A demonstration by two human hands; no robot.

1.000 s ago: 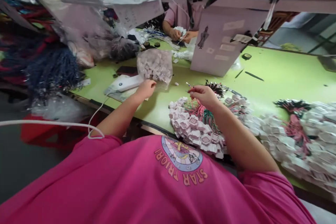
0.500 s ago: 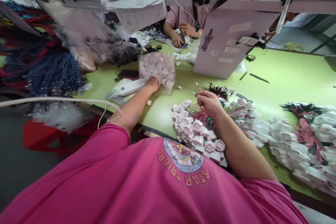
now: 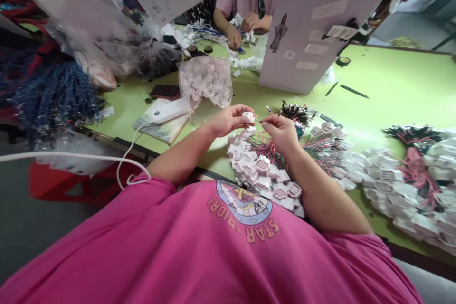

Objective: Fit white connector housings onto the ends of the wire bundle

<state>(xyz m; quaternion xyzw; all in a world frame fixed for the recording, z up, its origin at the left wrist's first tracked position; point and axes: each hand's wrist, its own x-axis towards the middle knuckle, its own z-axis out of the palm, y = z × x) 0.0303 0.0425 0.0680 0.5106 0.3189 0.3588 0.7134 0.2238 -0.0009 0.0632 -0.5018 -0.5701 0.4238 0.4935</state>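
Between the fingertips of my left hand (image 3: 230, 120) is a small white connector (image 3: 248, 116). My right hand (image 3: 281, 131), just to its right, pinches thin wires (image 3: 270, 110) whose metal ends stick out toward the connector. A small gap separates the wire tips from the connector. Below my hands lies a bundle of wires with white connectors (image 3: 263, 165) on the green table (image 3: 388, 85). Behind my left hand sits a clear plastic bag of white connectors (image 3: 206, 78).
A white device (image 3: 167, 111) with a cable lies on a booklet at the left, near a dark phone (image 3: 164, 91). A second connector bundle (image 3: 409, 194) is at the right. A panel (image 3: 295, 33) stands ahead; beyond it another person's hands (image 3: 233, 38) work.
My left hand has come out of the plastic bag and moved right, now with a white connector in its fingers. The right hand still pinches the wires. The view has tilted down slightly.
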